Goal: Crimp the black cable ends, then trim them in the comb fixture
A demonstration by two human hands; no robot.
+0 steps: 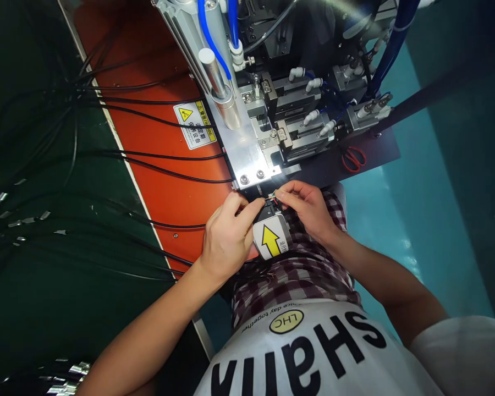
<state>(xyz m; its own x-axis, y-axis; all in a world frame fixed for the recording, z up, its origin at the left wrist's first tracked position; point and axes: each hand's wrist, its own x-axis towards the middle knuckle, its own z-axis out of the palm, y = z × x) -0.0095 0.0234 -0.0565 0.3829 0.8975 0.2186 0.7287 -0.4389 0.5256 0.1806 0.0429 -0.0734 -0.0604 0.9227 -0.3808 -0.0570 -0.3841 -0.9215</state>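
Observation:
My left hand [227, 237] is closed in a pinch on a black cable end [247, 209] at the front of a small black fixture [271, 212]. My right hand [306, 204] pinches thin coloured wires [274, 194] at the same spot, just below the machine's metal plate [247, 151]. A white label with a yellow arrow [271, 238] sits between my two hands, pointing toward the machine.
Several black cables [148, 159] run across the orange bench surface [157, 132] from the left. A green mat [45, 264] lies further left. Red-handled scissors [353, 159] rest on the machine's dark base. Pneumatic cylinders and blue hoses [214, 44] stand above. A teal floor [416, 209] lies to the right.

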